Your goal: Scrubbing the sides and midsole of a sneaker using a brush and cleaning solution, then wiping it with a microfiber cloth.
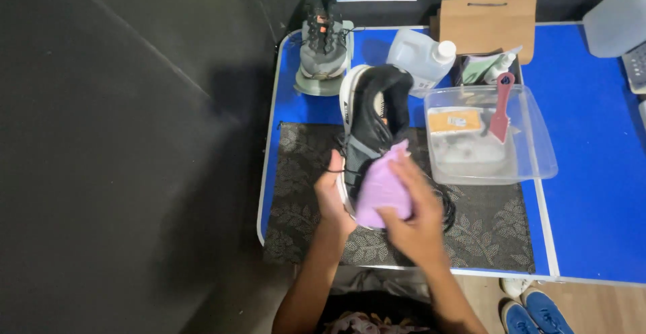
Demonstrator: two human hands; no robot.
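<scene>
A black sneaker with a white sole is held tilted on its side above a dark leaf-patterned mat. My left hand grips the shoe from underneath at the sole near its front. My right hand presses a lilac cloth against the shoe's near end. Loose black laces hang beside my right hand.
The mat lies on a blue table. A second grey sneaker stands at the back left. A clear plastic tub holds soapy water, a yellow sponge and a red-handled brush. Behind it are a white jug and a brown paper bag.
</scene>
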